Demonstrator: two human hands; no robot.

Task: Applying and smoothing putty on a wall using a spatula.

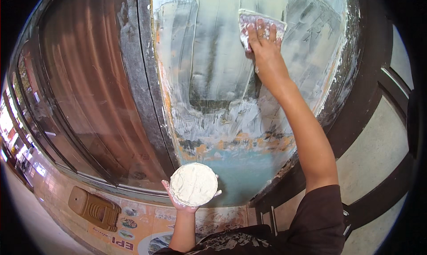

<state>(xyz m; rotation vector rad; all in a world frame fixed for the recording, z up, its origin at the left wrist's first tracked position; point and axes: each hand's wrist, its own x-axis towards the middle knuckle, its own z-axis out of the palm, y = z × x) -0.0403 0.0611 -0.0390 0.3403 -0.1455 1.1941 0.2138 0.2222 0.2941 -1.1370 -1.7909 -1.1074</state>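
My left hand [181, 205] is low in the middle, closed around the bottom and sides of a round tub of creamy white putty [194, 184]. Its thumb and some fingertips show at the rim, smeared with white. Up on the wall, my right hand [268, 59] grips a flat reddish spreader [248, 29], fingers spread across its back. White putty coats much of the spreader, and its wide upper edge lies against the wall panel [218, 72]. Pale, streaky putty covers the panel's upper part; bluish-green paint [235, 166] and orange patches show lower down.
Left of the panel stands a dark frame post [144, 64] beside glass with a brown curtain [89, 77] behind it. A dark-framed door [378, 130] is close on the right. A brown plastic stool [94, 209] lies on a printed banner [147, 224] on the floor.
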